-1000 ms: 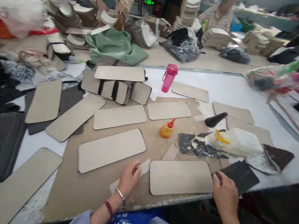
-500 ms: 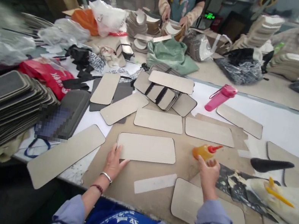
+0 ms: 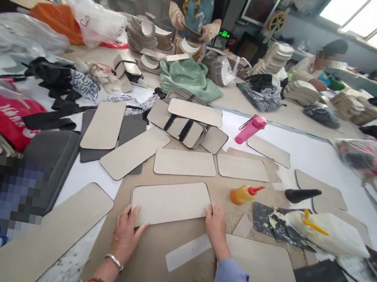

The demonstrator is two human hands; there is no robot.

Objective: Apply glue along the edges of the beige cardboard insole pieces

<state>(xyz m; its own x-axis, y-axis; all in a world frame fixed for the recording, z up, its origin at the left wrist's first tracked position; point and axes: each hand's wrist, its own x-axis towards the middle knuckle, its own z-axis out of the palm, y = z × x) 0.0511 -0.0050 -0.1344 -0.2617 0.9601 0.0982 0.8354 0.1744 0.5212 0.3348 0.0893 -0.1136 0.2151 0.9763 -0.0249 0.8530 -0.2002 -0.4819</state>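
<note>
A beige rectangular panel (image 3: 171, 202) with rounded corners and a dark edge lies slightly askew on the brown board before me. At its lower left corner is my left hand (image 3: 126, 232), fingers spread against the edge and thumb apart along the bottom side. My right hand (image 3: 216, 226) pinches the panel's right edge between thumb and fingers. Beyond that hand, a bottle of amber liquid (image 3: 241, 195) with a red nozzle lies on its side, touched by neither hand. A whitish strip (image 3: 187, 252) lies just below the panel, close to my right wrist.
More beige panels (image 3: 184, 163) lie around the brown board (image 3: 137, 268). Banded panels (image 3: 186, 131) and a pink bottle (image 3: 250, 130) are farther back. A white bag (image 3: 329, 231) with a yellow tool (image 3: 316, 224) lies right. Across the table, a person (image 3: 197, 11) holds a curved piece.
My right hand has left the amber bottle and moved left onto the panel's right edge. The bottle lies released. The panel is turned a little, and the view has swung right.
</note>
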